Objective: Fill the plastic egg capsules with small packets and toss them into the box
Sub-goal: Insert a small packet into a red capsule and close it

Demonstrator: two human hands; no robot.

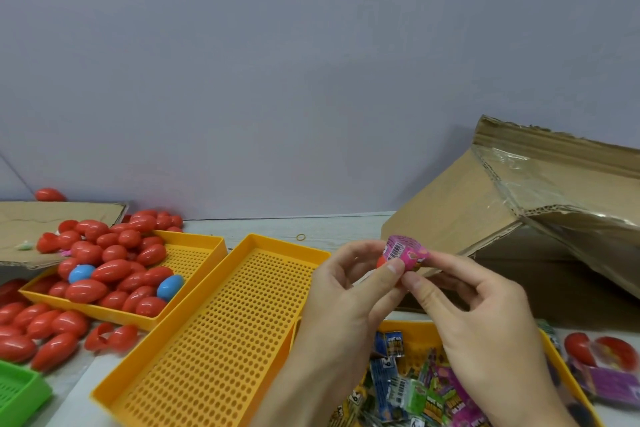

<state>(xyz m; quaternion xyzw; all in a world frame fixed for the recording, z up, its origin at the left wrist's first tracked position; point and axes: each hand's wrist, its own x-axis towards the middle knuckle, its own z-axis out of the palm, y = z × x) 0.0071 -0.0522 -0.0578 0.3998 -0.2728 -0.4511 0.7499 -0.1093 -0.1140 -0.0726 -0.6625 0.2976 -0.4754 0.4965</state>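
A pink packet (pixel 407 250) is bent into a curve and held between both hands in front of me. My left hand (pixel 349 291) pinches it with thumb and fingers, and a bit of a red egg capsule half (pixel 382 262) shows behind that thumb. My right hand (pixel 481 308) pinches the packet's right end. Below the hands, a yellow tray (pixel 554 354) holds several small packets (pixel 408 388). The open cardboard box (pixel 491 218) lies tipped at the right.
A yellow tray (pixel 194 246) at the left is heaped with red egg capsules (pixel 110 270) and two blue ones. An empty perforated yellow tray (pixel 221 333) lies in the middle. Loose red capsules and a green tray (pixel 17 388) sit far left; red halves (pixel 595 350) far right.
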